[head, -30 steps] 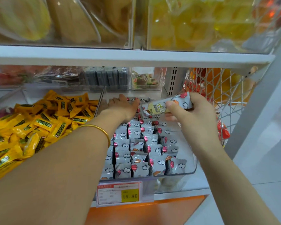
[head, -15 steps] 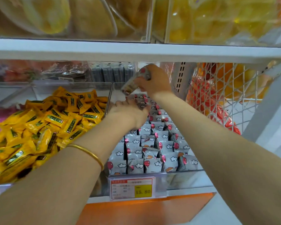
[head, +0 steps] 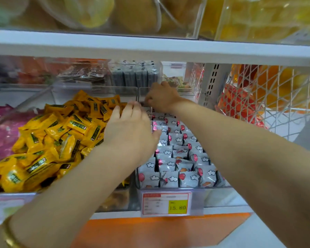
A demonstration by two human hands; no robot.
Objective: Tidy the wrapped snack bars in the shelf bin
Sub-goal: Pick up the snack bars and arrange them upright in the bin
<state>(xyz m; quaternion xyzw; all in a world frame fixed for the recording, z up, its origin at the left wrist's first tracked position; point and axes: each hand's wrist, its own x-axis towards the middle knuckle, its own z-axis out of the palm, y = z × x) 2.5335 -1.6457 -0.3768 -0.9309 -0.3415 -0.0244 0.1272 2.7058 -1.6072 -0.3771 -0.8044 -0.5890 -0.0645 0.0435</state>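
head view has us mid-tidy: our left hand (head: 131, 129) lies flat, fingers straight, on the rowed snack bars (head: 179, 158) in the clear bin (head: 215, 198), our right hand (head: 162, 98) curls at the back row, gripping one or not we cannot tell, so next likely calls for seating that row upright.

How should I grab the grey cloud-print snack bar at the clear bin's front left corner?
Pinch the top edge of the grey cloud-print snack bar from above: it stands upright, packed beside others, behind the front wall of the clear plastic bin.
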